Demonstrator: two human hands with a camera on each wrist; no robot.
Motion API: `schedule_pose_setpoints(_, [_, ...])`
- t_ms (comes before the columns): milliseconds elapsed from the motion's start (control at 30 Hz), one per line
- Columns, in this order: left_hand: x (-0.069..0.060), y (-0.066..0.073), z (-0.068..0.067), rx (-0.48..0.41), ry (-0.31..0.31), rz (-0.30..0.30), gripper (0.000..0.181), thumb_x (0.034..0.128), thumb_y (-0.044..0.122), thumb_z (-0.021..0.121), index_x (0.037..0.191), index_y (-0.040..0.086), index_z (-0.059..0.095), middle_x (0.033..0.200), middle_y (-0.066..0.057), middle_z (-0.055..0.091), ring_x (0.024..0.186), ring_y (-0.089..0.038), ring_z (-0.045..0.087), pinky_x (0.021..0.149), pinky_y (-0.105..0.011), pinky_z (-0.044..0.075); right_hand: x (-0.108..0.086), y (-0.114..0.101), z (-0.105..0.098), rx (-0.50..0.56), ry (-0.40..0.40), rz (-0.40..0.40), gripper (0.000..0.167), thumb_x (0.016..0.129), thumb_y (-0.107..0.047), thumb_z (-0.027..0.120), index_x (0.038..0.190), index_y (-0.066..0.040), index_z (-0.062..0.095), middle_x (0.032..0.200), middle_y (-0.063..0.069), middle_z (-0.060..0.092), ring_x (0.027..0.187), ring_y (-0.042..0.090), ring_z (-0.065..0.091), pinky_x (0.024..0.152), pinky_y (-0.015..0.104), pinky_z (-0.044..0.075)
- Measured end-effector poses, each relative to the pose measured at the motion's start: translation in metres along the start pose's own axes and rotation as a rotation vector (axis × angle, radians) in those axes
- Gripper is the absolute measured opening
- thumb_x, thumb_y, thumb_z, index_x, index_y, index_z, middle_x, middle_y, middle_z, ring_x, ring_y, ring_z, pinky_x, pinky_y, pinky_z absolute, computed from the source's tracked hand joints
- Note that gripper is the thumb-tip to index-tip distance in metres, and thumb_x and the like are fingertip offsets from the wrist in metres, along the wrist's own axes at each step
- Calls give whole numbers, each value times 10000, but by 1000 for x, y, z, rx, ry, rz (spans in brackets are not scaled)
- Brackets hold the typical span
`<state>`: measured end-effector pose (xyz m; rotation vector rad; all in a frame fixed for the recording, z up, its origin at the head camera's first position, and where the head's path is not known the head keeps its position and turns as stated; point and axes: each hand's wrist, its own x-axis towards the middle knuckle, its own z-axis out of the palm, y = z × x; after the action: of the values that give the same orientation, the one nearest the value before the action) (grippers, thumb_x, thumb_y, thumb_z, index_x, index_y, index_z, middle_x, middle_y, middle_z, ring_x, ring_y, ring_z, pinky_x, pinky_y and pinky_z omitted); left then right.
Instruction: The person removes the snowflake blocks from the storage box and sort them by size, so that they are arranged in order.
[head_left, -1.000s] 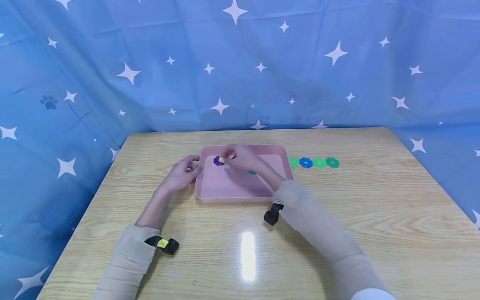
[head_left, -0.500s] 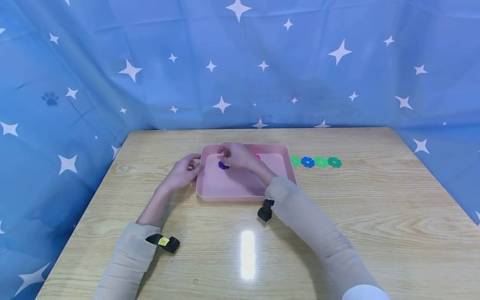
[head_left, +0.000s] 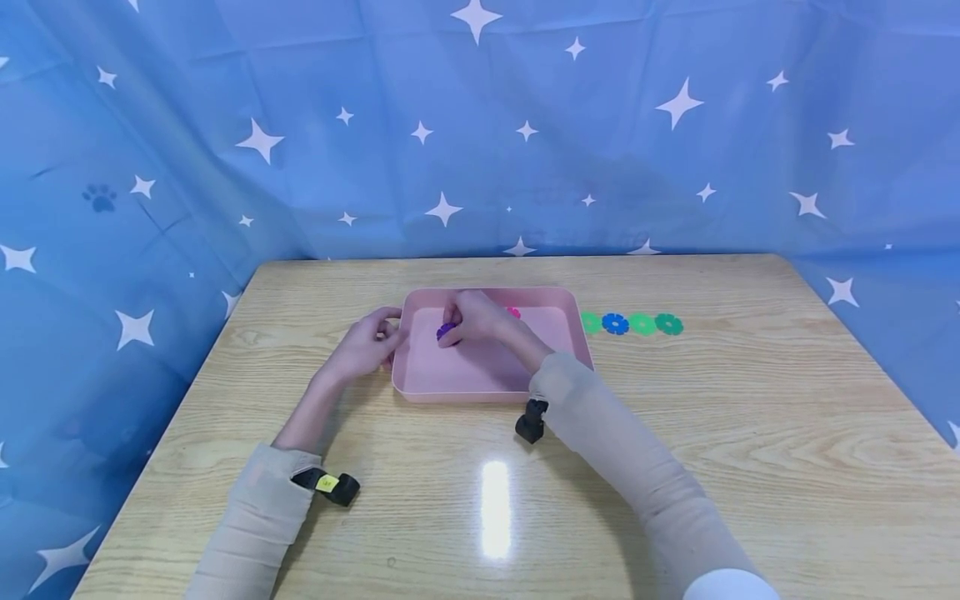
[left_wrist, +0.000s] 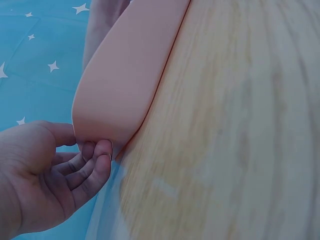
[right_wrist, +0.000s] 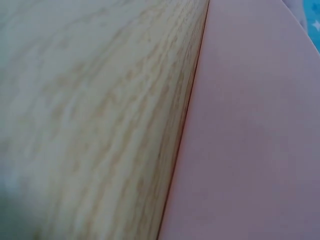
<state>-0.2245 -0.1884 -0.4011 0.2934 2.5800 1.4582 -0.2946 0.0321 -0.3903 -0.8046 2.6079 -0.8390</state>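
Observation:
My left hand (head_left: 365,346) grips the left end of the shallow pink tray (head_left: 480,397). In the left wrist view, the fingers of this hand (left_wrist: 55,172) are curled at the tray's corner (left_wrist: 117,95). My right hand (head_left: 482,317) reaches over the tray and pinches a purple flower-shaped disc (head_left: 447,333) at its left part. The fingers cover some of that disc. A pink flower disc (head_left: 513,312) shows partly behind the right hand. Only the tray's side wall (right_wrist: 250,130) and the tabletop fill the right wrist view; the hand is out of it.
Right of the tray, several flower discs lie in a row on the wooden table (head_left: 750,417): light green (head_left: 591,323), blue (head_left: 616,324), light green (head_left: 642,324) and dark green (head_left: 669,324). A blue star-patterned curtain (head_left: 562,167) hangs behind the table.
My right hand has lowered onto the purple disc. The yellow-green piece it held beside that disc is now out of sight. My left hand stays at the tray's edge.

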Motion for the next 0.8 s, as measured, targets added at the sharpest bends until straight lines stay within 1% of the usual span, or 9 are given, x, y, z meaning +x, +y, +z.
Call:
schedule_pose_setpoints(100, [0, 0, 0, -2, -2, -3, 465, 1047, 116, 549, 1462, -53, 424, 891, -154, 597, 629, -197, 616, 567, -301, 532, -1, 0, 0, -5, 6, 10, 352, 815, -237, 873, 971, -25, 639, 902, 59, 631, 842, 165, 558, 749, 247, 470])
schedule_pose_setpoints(200, [0, -1, 0, 3, -2, 0, 464, 1047, 112, 548, 1461, -58, 424, 892, -154, 598, 632, -196, 617, 567, -302, 533, -2, -2, 0, 19, 15, 31, 374, 817, -254, 869, 971, -35, 609, 875, 58, 609, 808, 171, 549, 693, 241, 450])
schedule_pose_setpoints(300, [0, -1, 0, 5, 1, -2, 462, 1045, 115, 551, 1457, -57, 430, 891, -149, 597, 631, -191, 617, 564, -300, 530, -3, -3, 0, 58, 28, 50, 368, 827, -239, 862, 966, -45, 581, 849, 58, 607, 785, 172, 556, 655, 237, 438])
schedule_pose_setpoints(367, [0, 0, 0, 4, 4, -5, 464, 1044, 118, 555, 1457, -56, 432, 894, -145, 596, 637, -184, 617, 575, -302, 537, -3, -2, 1, 83, 39, 56, 333, 849, -214, 844, 967, -43, 584, 842, 59, 628, 781, 168, 583, 647, 235, 442])
schedule_pose_setpoints(500, [-1, 1, 0, 0, 3, -6, 468, 1044, 120, 554, 1458, -59, 429, 898, -142, 596, 649, -174, 618, 601, -311, 554, 0, 0, 2, 115, 61, 43, 231, 905, -156, 785, 1029, -22, 644, 877, 70, 670, 788, 167, 622, 648, 237, 470])
schedule_pose_setpoints(600, [-1, 0, 0, 0, 2, -3, 466, 1045, 121, 551, 1458, -57, 430, 895, -140, 595, 651, -172, 616, 603, -308, 549, 1, 0, 2, 123, 64, 23, 187, 929, -130, 750, 1079, -27, 706, 912, 67, 707, 794, 162, 654, 648, 243, 496])
schedule_pose_setpoints(700, [0, 0, 0, -1, 2, -2, 464, 1045, 120, 549, 1458, -55, 431, 894, -138, 594, 652, -172, 614, 599, -302, 541, 1, 0, 1, 142, 60, 23, 160, 940, -132, 735, 1070, -40, 749, 911, 59, 736, 785, 156, 673, 633, 246, 505])
schedule_pose_setpoints(800, [0, 0, 0, 0, 4, -1, 464, 1044, 115, 550, 1457, -58, 430, 892, -141, 593, 649, -169, 614, 595, -299, 541, 0, 0, 1, 169, 68, 31, 144, 941, -136, 733, 1041, -33, 752, 912, 55, 735, 791, 152, 659, 620, 243, 501])
